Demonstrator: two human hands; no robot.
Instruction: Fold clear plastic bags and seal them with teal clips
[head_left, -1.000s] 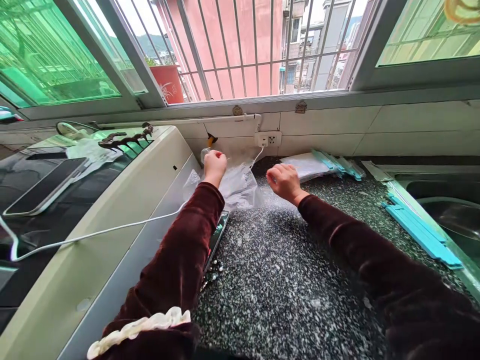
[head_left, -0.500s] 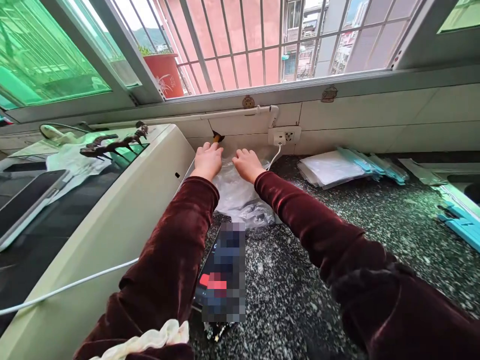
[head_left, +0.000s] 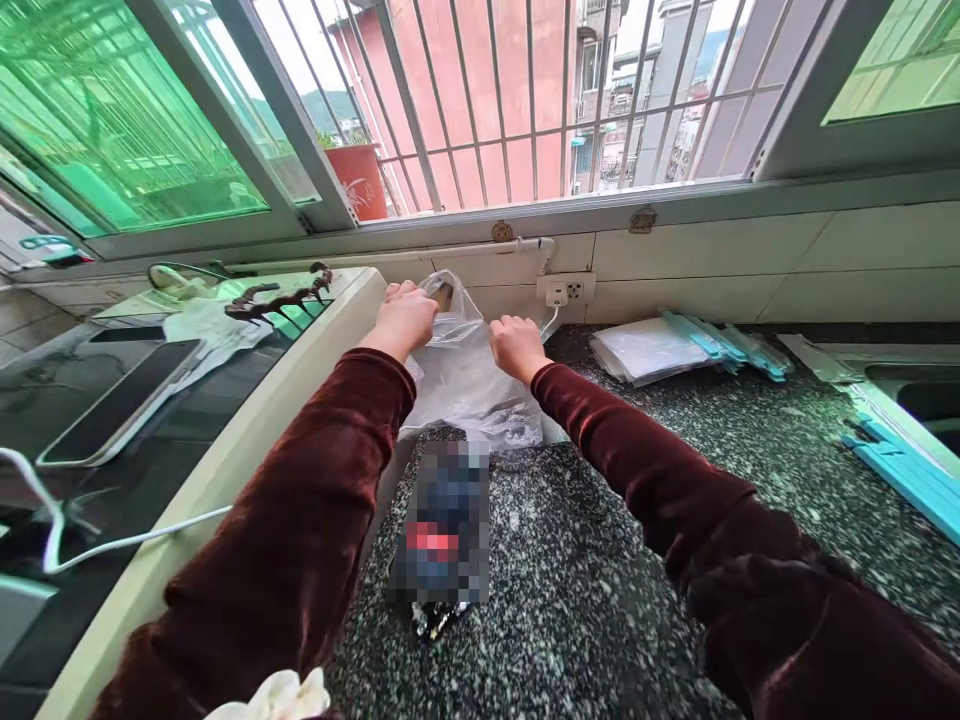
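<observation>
Left hand (head_left: pixel 407 315): mine, closed on one edge of a clear plastic bag (head_left: pixel 480 385).
Right hand (head_left: pixel 517 347): mine, apart from the left, closed on the bag's opposite edge.
Bag: stretched between my hands, its lower part on the speckled bench (head_left: pixel 577 570).
Nearer me: a dark object (head_left: pixel 446 500), blurred out.
Right of the bag: clear sleeves (head_left: pixel 649 350) with blue strips (head_left: pixel 720 342).

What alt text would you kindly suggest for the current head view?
A left hand and a right hand hold a clear plastic bag between them at a speckled counter below a barred window. A dark pixelated object lies nearer the camera; plastic sheets lie to the right.
</observation>
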